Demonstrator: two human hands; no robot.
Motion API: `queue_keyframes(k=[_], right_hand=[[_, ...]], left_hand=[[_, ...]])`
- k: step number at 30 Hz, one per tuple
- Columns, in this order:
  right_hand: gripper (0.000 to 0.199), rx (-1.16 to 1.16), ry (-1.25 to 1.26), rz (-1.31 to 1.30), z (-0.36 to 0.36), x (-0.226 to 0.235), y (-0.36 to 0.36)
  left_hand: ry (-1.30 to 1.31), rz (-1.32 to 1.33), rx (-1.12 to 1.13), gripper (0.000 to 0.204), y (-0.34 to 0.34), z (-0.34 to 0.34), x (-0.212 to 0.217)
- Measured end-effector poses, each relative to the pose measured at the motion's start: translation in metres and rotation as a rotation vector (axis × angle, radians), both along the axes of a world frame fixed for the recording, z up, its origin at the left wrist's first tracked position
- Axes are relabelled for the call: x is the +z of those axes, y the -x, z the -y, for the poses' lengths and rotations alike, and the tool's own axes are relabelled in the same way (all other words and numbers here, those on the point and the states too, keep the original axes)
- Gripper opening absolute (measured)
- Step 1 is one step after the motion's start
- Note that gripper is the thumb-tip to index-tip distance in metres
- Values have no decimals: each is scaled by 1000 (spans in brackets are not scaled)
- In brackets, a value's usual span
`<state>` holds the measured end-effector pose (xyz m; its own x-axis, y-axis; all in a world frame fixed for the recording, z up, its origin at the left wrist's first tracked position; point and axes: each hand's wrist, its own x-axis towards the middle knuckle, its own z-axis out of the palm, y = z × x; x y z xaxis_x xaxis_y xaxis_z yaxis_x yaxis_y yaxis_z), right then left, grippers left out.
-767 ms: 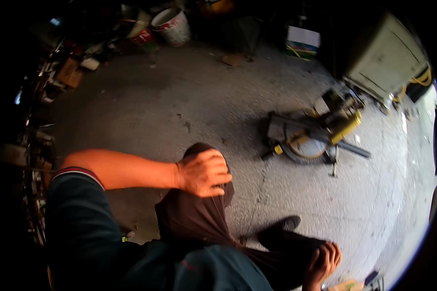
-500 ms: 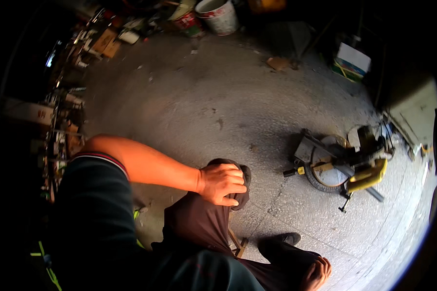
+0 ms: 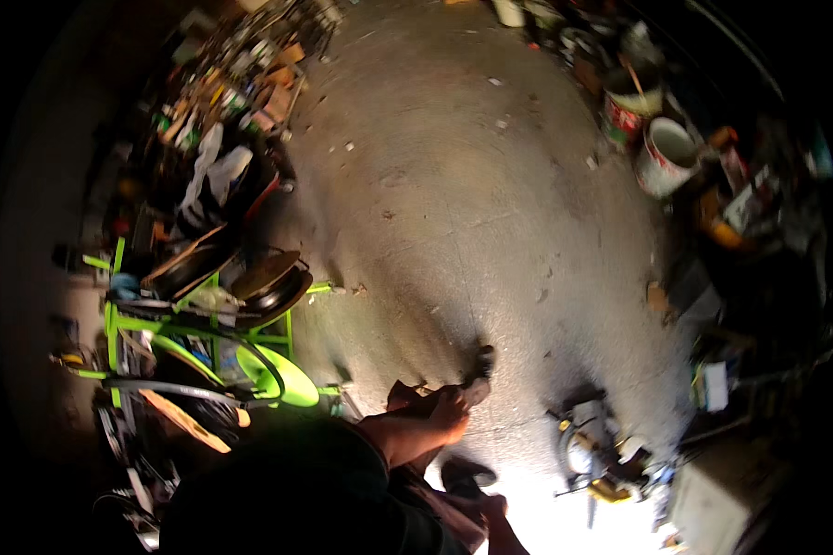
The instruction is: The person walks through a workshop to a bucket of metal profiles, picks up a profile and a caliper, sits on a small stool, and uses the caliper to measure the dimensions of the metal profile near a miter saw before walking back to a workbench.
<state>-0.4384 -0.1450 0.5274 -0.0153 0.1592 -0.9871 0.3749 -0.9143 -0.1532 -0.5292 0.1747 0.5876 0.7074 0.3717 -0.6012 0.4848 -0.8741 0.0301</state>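
My left hand (image 3: 451, 413) rests over my left knee, its fingers lying loosely on the brown trousers (image 3: 430, 462); nothing shows in it. Lower down, my right hand (image 3: 495, 506) lies at my right knee beside the brightly lit floor; its fingers are too small and blurred to make out. Dark shoes (image 3: 467, 472) show below the knees. Off to the right on the concrete floor stands a mitre saw (image 3: 583, 449) with a yellow handle (image 3: 611, 490), apart from both hands.
On the left is a bright green metal frame (image 3: 199, 326) with hoses, round pans and a wooden strip (image 3: 185, 421). Clutter and boxes (image 3: 273, 102) line the far left. Two paint buckets (image 3: 668, 157) stand at the far right, and a pale cabinet (image 3: 713, 499) at the near right.
My view has swung to the left, so the green frame has come in and the mitre saw sits lower in the picture. Both hands remain at my knees.
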Motion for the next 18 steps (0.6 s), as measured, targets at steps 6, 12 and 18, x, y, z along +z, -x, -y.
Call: queue_keyframes(k=[6, 12, 18], right_hand=[[40, -736, -401, -403, -274, 214, -78], [31, -684, -377, -71, -413, 243, -151], [27, -680, -157, 144, -436, 166, -239]], left_hand=[[729, 142, -689, 33, 24, -6, 22], [421, 878, -39, 26, 87, -215, 34], [604, 1284, 1671, 30, 173, -389, 48]])
